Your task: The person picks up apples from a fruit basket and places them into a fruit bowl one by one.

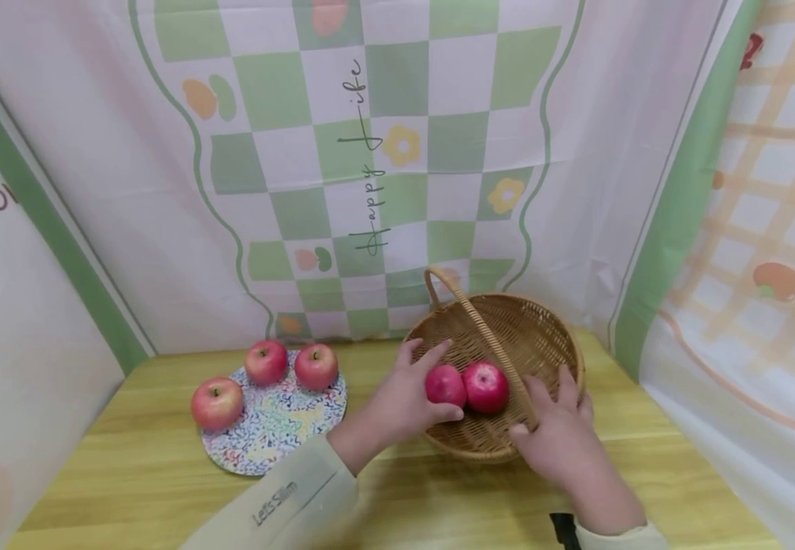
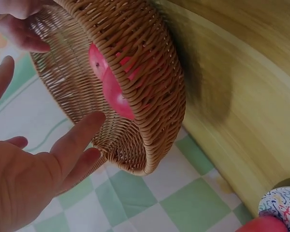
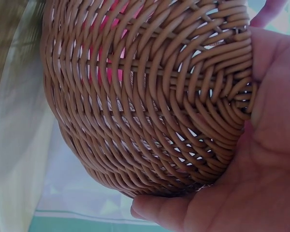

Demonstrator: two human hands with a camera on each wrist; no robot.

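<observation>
Gripping: right hand, fingers curled on the rim at 4 o'clock of a round brown wicker basket. Left hand: fingers spread wide, at the basket's 9 o'clock, near two round crimson fruits inside. Obstruction: arched wicker handle, from 11 to 5 o'clock. Apart, at 9 o'clock: round multicoloured speckled plate; three red-yellow apples at its 9, 12 and 1; cream sleeve overlapping its 5. Back limit, 12 o'clock: green-and-white checked cloth. Room: yellow wooden tabletop between plate and basket.
</observation>
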